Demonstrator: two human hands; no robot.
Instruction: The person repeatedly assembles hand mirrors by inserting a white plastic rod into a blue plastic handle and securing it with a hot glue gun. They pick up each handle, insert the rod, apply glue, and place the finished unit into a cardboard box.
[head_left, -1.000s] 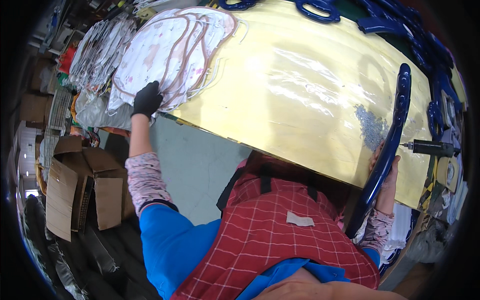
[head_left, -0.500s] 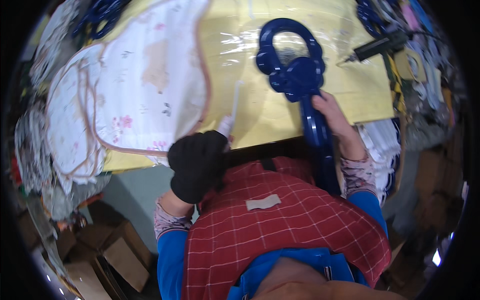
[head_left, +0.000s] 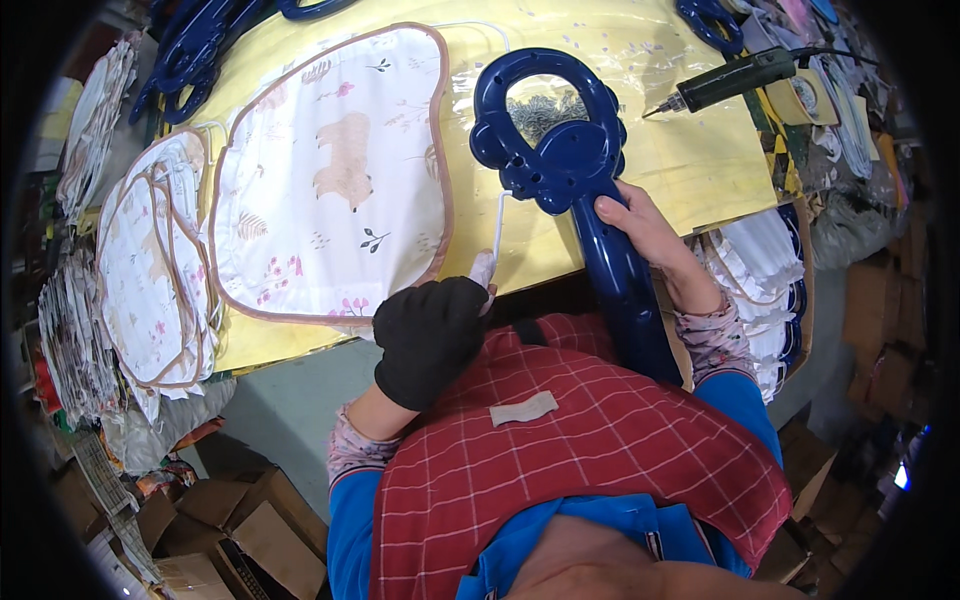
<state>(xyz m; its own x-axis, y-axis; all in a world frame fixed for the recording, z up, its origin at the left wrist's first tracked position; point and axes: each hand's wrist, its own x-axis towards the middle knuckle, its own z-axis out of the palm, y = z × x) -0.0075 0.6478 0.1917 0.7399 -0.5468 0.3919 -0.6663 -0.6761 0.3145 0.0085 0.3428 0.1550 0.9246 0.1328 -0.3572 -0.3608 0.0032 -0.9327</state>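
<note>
My right hand [head_left: 640,225] grips a dark blue glossy plastic frame [head_left: 610,240] by its long bar. The frame's open ring and rounded lobes lie over the yellow tabletop, and its lower end hangs past the table edge by my apron. My left hand [head_left: 430,335], in a black glove with a white-wrapped fingertip, is closed around a thin white strip [head_left: 499,225]. The strip's bent top reaches the frame's lobed edge. Beside that hand a white cloth panel [head_left: 330,180] with brown binding, a bear and pink flowers lies flat; the glove overlaps its lower edge.
A heap of small grey pieces [head_left: 550,115] shows through the ring. A dark green pointed power tool [head_left: 735,80] with a cable lies at the right. More cloth panels [head_left: 150,270] are stacked at the left. Other blue frames [head_left: 200,50] lie far left; cardboard boxes [head_left: 250,520] stand below.
The blue frame has shifted a little left, its ring now nearer the white strip. My left hand and the strip have moved right, so the strip's tip meets the frame.
</note>
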